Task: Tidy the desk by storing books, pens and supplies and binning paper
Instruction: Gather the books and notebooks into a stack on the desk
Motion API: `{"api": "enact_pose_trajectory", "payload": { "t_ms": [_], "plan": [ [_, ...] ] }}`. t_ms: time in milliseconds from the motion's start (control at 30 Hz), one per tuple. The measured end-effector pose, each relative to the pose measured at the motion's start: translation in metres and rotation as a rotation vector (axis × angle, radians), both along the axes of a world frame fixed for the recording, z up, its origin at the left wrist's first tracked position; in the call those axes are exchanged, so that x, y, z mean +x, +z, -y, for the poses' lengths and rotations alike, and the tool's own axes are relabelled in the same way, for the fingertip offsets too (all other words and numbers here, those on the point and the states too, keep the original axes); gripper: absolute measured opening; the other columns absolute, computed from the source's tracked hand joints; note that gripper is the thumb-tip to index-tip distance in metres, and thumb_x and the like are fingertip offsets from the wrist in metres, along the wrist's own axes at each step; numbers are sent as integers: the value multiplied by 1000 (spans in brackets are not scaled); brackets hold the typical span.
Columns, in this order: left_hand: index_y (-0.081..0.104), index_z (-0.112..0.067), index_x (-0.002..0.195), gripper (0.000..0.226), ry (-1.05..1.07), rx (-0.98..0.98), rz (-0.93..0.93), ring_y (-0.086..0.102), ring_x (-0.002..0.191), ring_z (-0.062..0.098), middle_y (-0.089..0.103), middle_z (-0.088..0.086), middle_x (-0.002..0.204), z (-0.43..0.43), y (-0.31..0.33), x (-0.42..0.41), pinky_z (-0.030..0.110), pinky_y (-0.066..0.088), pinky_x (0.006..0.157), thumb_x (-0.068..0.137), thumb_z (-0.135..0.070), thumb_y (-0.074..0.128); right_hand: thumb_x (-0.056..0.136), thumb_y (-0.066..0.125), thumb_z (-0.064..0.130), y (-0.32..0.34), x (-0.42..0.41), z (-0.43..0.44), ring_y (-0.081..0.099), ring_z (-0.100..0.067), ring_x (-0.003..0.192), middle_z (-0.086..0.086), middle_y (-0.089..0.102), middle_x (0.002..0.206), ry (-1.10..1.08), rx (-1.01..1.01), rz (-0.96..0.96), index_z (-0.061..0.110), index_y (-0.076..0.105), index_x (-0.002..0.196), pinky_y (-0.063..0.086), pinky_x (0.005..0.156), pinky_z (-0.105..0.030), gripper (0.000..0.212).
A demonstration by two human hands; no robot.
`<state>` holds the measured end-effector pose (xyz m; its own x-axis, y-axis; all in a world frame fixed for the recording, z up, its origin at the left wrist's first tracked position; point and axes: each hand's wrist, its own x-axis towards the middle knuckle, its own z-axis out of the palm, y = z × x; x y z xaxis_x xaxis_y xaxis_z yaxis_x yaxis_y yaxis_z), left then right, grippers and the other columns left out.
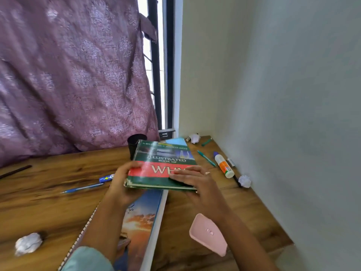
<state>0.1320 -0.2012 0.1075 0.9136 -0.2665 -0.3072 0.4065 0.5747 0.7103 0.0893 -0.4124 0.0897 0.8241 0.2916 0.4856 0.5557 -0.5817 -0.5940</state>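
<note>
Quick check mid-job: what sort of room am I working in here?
Likely a home study corner: a wooden desk set against a wall beside a curtained window, strewn with a blue pen, a glue stick and crumpled paper, plus an illustrated book.

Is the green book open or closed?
Closed. The green book shows its front cover on top, with its pages pressed flat together underneath.
</note>
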Motion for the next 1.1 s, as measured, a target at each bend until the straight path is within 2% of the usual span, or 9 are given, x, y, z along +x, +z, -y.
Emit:
{"api": "enact_pose_trajectory", "payload": {
  "t_ms": [133, 233, 300, 400, 533, 733, 900, 1000, 1100],
  "plan": [
    [60, -8, 95, 19, 116, 188, -77, 67, 55, 25, 70, 13, 68, -27, -10, -33, 33, 55, 59, 83, -11, 45, 78, 73, 23, -2, -24, -18, 52, 4, 120, 12, 46, 138, 111, 625, -470, 36, 39, 140, 39, 85, 1, 72],
    [60, -10, 102, 19, 162, 289, -83, 67, 58, 27, 71, 14, 72, -49, -22, -53, 38, 56, 64, 87, -14, 50, 77, 71, 21, -21, -25, -42, 70, -7, 96, 8, 63, 118, 20, 1029, -785, 26, 26, 148, 57, 80, -29, 84],
    [60, -11, 105, 18, 157, 385, -46, 69, 57, 25, 73, 11, 73, -64, -26, -62, 35, 58, 54, 91, -19, 53, 74, 75, 18, -31, -26, -62, 71, -24, 94, -6, 72, 108, -8, 1001, -904, 14, 47, 136, 57, 82, -43, 68],
    [63, -11, 99, 20, 156, 591, 7, 68, 53, 17, 73, 6, 68, -89, -30, -67, 24, 55, 48, 93, -29, 54, 83, 69, 9, -50, -42, -90, 73, -19, 81, -7, 75, 95, -92, 1022, -928, 15, 58, 117, 59, 64, -31, 36],
    [67, -9, 99, 27, 174, 840, 66, 68, 62, 16, 73, 5, 78, -111, -49, -71, 21, 52, 51, 92, -33, 56, 87, 65, 13, -76, -64, -112, 72, -23, 92, -8, 72, 106, -124, 1066, -944, 21, 52, 124, 59, 70, -35, 40],
    [54, -13, 132, 42, 29, 1260, 193, 36, 136, 19, 35, -2, 151, -146, -96, -76, 28, 31, 103, 96, -34, 50, 88, 65, 15, -108, -81, -139, 71, -22, 91, -10, 70, 109, -282, 886, -939, 20, 51, 121, 60, 73, -36, 37],
    [46, -21, 137, 39, -153, 1188, 389, 45, 114, 3, 43, -14, 133, -169, -117, -86, -2, 35, 74, 98, -25, 47, 83, 72, 19, -122, -94, -158, 65, -18, 101, -7, 59, 121, -446, 616, -743, 27, 50, 126, 58, 83, -36, 49],
    [38, -34, 141, 58, -242, 1158, 463, 44, 129, 13, 41, -10, 145, -184, -131, -94, 32, 42, 104, 88, -56, 49, 84, 69, 7, -116, -99, -164, 65, -16, 98, -4, 63, 113, -456, 563, -720, 32, 50, 117, 57, 81, -34, 46],
    [29, -36, 146, 91, -310, 1253, 527, 21, 143, 14, 26, -10, 155, -195, -144, -107, 46, 19, 117, 69, -84, 39, 79, 72, 2, -108, -105, -173, 66, -15, 95, -5, 66, 112, -493, 542, -674, 28, 51, 113, 56, 83, -38, 48]
  ]
}}
